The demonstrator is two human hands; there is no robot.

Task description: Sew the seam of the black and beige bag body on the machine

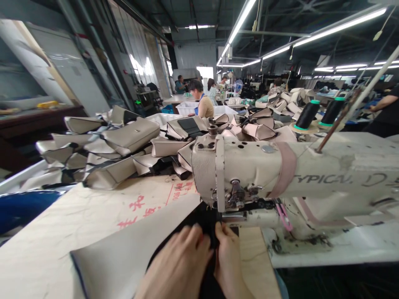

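Observation:
A cream sewing machine [243, 166] stands ahead of me, its needle area low at the left end. Under that end runs black fabric [204, 216], joined to a pale cover-like panel [124, 245] with dark edging that spreads left over the wooden board. My left hand [179, 263], slightly blurred, has its fingers curled down on the black fabric. Right beside it, my right hand [229, 257] pinches the fabric's edge between thumb and fingers, close to the machine's arm. What lies beneath both hands is hidden.
Beige sewn pieces [131, 135] are heaped behind the wooden board [40, 236]. Black thread cones [307, 116] stand behind the machine, and pink-handled snips [283, 216] hang at its side. A person [204, 104] works farther back; another person's arm [386, 101] shows at right.

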